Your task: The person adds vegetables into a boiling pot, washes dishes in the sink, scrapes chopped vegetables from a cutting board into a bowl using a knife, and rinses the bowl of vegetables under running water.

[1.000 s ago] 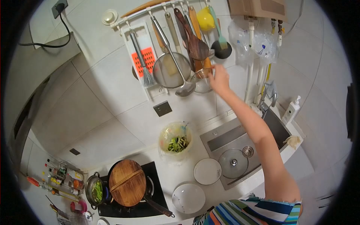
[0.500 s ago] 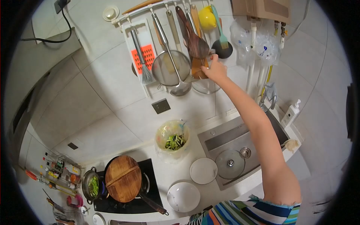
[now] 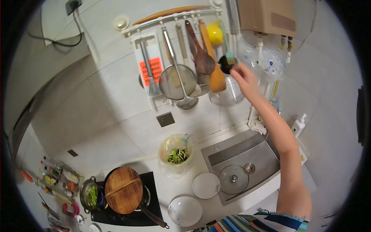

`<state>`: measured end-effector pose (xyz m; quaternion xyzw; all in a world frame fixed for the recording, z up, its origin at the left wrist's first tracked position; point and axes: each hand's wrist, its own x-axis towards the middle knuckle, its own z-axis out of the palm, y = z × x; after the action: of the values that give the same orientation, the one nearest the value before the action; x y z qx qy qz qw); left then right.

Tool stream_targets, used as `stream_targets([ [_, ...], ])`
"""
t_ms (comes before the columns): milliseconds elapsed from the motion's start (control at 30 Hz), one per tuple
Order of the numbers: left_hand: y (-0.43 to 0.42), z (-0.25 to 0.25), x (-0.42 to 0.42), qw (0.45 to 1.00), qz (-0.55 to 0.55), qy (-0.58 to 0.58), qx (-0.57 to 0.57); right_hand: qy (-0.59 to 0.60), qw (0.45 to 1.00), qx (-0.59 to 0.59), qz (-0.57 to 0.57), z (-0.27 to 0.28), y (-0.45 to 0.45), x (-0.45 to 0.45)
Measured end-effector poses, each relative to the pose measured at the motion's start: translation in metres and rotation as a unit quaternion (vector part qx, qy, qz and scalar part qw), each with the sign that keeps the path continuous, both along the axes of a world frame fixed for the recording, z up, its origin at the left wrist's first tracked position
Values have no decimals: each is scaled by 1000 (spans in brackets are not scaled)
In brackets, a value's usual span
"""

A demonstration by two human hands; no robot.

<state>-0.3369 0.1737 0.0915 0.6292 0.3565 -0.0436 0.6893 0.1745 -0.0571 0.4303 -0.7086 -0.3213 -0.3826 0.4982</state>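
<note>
My right hand [image 3: 246, 80] is raised to the hanging rack, its fingers closed at the lower part of a long metal-handled utensil [image 3: 232, 17]. The shiny handle stands upright above the hand; its lower end is blurred and partly hidden. Beside the fingertips hangs a black ladle [image 3: 225, 65], with a green-handled brush [image 3: 229, 54] in front of it. Left of these hang a wooden turner [image 3: 217, 79], a dark wooden spoon [image 3: 204, 62], a strainer [image 3: 170, 83] and a metal ladle [image 3: 188, 103]. My left hand is out of view.
Below stand a sink [image 3: 255, 149] with a glass lid [image 3: 233, 185] in it, two plates [image 3: 206, 185], and a bag-lined bowl [image 3: 174, 139] of green scraps. A wok with a wooden lid [image 3: 123, 189] and a small pot [image 3: 88, 208] of greens sit at the stove.
My right hand has moved right, away from the wooden utensils. The metal handle has left its place among them and is now further right. The view has tilted up slightly.
</note>
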Motion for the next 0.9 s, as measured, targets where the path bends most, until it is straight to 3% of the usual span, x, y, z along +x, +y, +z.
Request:
stream_targets([
  [33,1,7,3,1000,-2,-11,-28,-6,999,-27,31,-7,-3,-20],
  [100,4,27,18,998,5,-28,-62,-9,974,-190,125,-22,-8,-58],
  [167,15,80,54,953,87,-175,-233,-167,898,-326,243,-45,5,-87],
  [200,20,110,74,963,76,-132,-221,-210,839,-416,281,-47,15,-111],
  [233,33,132,90,926,-28,-194,-321,-218,782,-502,300,-47,29,-132],
  [267,38,145,105,924,-154,-215,-275,-225,717,-580,313,-50,43,-151],
  [300,36,157,122,868,-194,-216,-403,-298,692,-576,317,-60,55,-165],
  [333,29,180,129,882,-237,-183,-365,-368,665,-568,316,-67,66,-175],
  [400,14,210,132,894,-271,-150,-324,-388,635,-568,351,-60,89,-184],
  [433,7,214,130,905,-314,-154,-243,-410,601,-565,388,-56,101,-185],
  [467,5,221,124,911,-346,-157,-160,-228,732,-525,370,-47,108,-179],
  [500,4,232,113,948,-232,-134,-174,-31,813,-467,345,-37,113,-163],
  [533,16,230,101,939,-205,-159,-226,-60,914,-172,362,-49,121,-110],
  [567,27,227,84,927,-165,-198,-274,-134,970,-146,140,-38,126,-50],
  [600,30,230,67,934,-134,-216,-250,-152,977,-117,-92,-26,129,9],
  [633,32,235,45,943,-97,-229,-222,-43,976,-132,-166,-22,138,15],
  [667,30,239,25,954,-33,-227,-192,10,965,-218,-146,-33,120,87],
  [700,29,232,5,949,-1,-263,-173,185,944,-274,-5,-48,116,237],
  [800,15,219,-50,928,169,-290,-161,-80,985,-150,-26,-52,141,227],
  [833,13,218,-69,919,235,-280,-146,-87,987,-124,-51,-54,144,241],
  [867,14,217,-85,909,291,-267,-135,63,966,-155,-198,-18,168,130],
  [900,11,217,-94,909,292,-266,-135,64,966,-157,-197,-21,167,140],
])
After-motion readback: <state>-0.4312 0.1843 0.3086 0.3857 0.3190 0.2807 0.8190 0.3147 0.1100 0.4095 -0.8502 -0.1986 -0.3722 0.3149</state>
